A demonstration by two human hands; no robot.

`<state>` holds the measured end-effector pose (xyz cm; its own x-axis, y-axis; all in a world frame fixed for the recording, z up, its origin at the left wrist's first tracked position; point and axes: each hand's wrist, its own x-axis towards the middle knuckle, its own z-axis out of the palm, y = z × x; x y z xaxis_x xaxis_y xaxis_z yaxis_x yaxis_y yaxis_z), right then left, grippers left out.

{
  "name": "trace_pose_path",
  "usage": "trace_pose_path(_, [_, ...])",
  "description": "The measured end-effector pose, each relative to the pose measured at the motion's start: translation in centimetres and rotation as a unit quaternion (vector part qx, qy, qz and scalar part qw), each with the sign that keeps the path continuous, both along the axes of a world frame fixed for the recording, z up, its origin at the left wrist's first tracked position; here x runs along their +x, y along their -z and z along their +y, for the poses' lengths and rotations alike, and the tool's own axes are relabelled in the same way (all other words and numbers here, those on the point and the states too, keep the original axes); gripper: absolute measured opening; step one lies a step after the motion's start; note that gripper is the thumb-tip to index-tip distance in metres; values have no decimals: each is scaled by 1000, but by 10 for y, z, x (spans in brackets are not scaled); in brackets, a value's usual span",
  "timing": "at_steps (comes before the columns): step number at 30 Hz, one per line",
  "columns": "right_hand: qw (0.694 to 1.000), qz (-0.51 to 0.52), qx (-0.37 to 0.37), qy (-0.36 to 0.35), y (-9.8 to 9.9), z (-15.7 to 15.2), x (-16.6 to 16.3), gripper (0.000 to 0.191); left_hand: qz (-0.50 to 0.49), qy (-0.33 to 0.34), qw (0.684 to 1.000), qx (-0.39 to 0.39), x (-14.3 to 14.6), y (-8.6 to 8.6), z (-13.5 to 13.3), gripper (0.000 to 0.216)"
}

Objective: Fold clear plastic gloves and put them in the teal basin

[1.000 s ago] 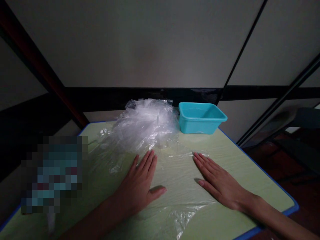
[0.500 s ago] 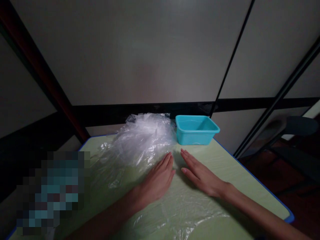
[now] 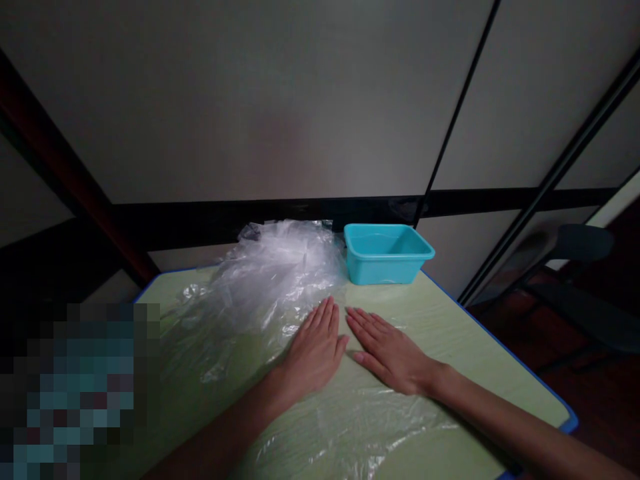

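My left hand (image 3: 314,347) lies palm down with its fingers stretched out, at the front right edge of a heap of clear plastic film (image 3: 280,267). Close beside it, my right hand (image 3: 393,351) is also palm down and flat, fingers extended, with a small gap between the two hands. Neither hand holds anything. Thin clear film also spreads, wrinkled, over the pale green tabletop (image 3: 465,360) around and in front of the hands. Beyond my right hand stands a turquoise plastic basin (image 3: 387,267), upright; no contents show in it.
The table has a blue edge (image 3: 515,360) and stands against pale cabinet panels (image 3: 280,100) with a black band. A dark chair (image 3: 580,287) is on the right. At the lower left, a pixelated patch (image 3: 80,393) hides what is there.
Both hands have come down flatter onto the table, and the right hand's fingers have turned more palm down. The whole view has shifted slightly, so things sit a little further left.
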<state>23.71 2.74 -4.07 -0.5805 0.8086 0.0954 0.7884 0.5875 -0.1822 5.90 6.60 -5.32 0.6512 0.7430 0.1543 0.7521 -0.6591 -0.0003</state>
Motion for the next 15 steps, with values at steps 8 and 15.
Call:
trace_pose_path(8, [1000,-7,-3,23,3,-14,48,58,-12,3,1000,-8,-1,-3,-3,55])
trace_pose_path(15, [998,46,-25,23,2,-33,87,56,-66,41,997,-17,-6,-12,0,49])
